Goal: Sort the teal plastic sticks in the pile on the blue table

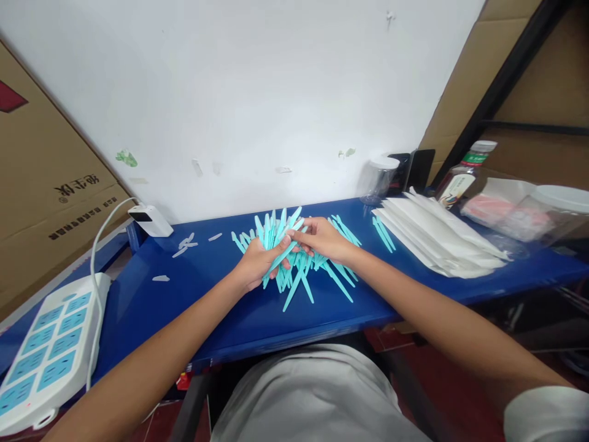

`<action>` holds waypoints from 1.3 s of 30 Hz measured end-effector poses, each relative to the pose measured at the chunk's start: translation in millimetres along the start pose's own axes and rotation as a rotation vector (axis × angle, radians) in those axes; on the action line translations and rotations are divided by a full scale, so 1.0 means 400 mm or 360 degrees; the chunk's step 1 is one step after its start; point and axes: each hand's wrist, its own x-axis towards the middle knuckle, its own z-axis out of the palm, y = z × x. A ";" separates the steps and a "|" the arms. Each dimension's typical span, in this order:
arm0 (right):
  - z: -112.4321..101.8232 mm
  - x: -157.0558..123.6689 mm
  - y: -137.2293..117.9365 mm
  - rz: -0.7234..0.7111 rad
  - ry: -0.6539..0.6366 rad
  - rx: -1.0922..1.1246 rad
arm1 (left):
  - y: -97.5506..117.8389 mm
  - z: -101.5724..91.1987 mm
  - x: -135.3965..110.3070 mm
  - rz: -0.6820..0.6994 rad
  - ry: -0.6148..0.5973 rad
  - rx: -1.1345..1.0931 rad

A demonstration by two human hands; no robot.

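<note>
A bundle of flat turquoise sticks (275,228), slim and tapered like small plastic spatulas, fans upward out of my left hand (261,261), whose fingers are wrapped round it. My right hand (324,238) meets the bundle from the right, thumb and fingers pinched on a turquoise stick (297,236) at its edge. Beneath and behind both hands lies a loose pile of the same sticks (301,282), pointing in many directions. Several more sticks (383,234) lie apart to the right. The right fingertips are partly hidden by the sticks.
Stacked white paper sleeves (442,236) lie on the blue table (184,307) at right, near a clear jar (380,178), a bottle (464,172) and a lidded tub (552,212). At left are a power strip (50,344), a white device (151,221) and clear scraps (185,244).
</note>
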 end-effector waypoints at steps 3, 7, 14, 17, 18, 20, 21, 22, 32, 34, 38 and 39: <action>0.006 0.000 -0.002 -0.0024 0.0018 0.0000 | -0.002 -0.001 0.000 -0.0030 -0.0024 0.0015; -0.006 0.007 -0.015 -0.0054 0.0158 0.0054 | -0.009 -0.004 0.006 -0.0053 0.0027 -0.0071; -0.134 0.003 -0.061 0.0216 0.0169 -0.0009 | -0.011 -0.022 0.016 -0.0031 0.0209 -0.0012; -0.193 -0.008 -0.060 0.0440 -0.0049 -0.0202 | -0.011 -0.037 0.018 0.0002 0.0234 0.0053; -0.208 -0.010 -0.056 0.0493 -0.0077 -0.0271 | -0.011 -0.042 0.019 0.0008 0.0230 0.0071; -0.227 -0.011 -0.046 0.0569 -0.0066 -0.0414 | -0.012 -0.049 0.021 0.0002 0.0222 0.0079; -0.232 -0.010 -0.040 0.0596 -0.0048 -0.0479 | -0.013 -0.051 0.023 -0.0011 0.0237 0.0083; -0.236 -0.008 -0.035 0.0614 -0.0038 -0.0533 | -0.014 -0.053 0.025 -0.0008 0.0278 0.0104; -0.240 0.004 -0.001 0.0675 0.0084 -0.0720 | -0.007 -0.086 0.026 0.0437 0.0271 0.1290; -0.240 0.005 -0.001 0.0636 0.0156 -0.0728 | -0.003 -0.084 0.023 0.0413 0.0207 0.1439; -0.244 0.008 -0.006 0.0559 0.0252 -0.0907 | 0.001 -0.075 0.017 0.0382 0.0206 0.1664; -0.247 0.008 -0.007 0.0560 0.0252 -0.0996 | 0.001 -0.074 0.017 0.0389 0.0210 0.1716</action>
